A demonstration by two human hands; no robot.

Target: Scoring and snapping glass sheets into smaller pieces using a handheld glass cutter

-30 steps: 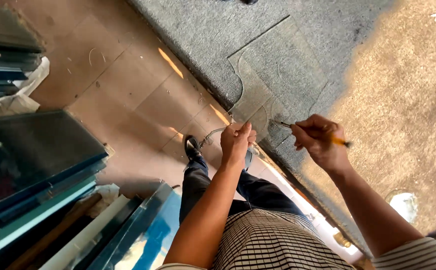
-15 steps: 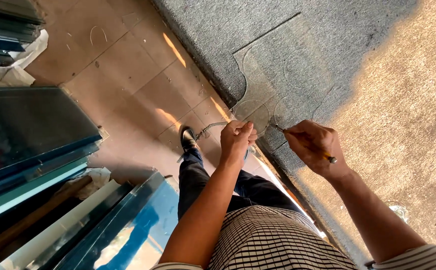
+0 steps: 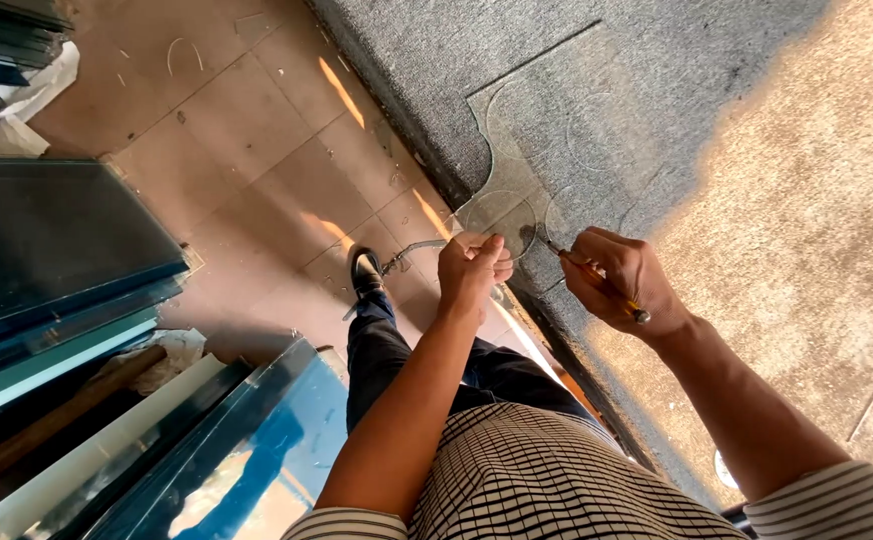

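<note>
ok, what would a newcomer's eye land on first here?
The two hands at centre: the left hand pinches a round glass disc at the edge of the grey carpeted table, and the right hand holds a thin cutter beside it. Next, the clear glass sheet with curved cut-outs lying on the carpet, and the dark tinted panes stacked at left on the floor.
</note>
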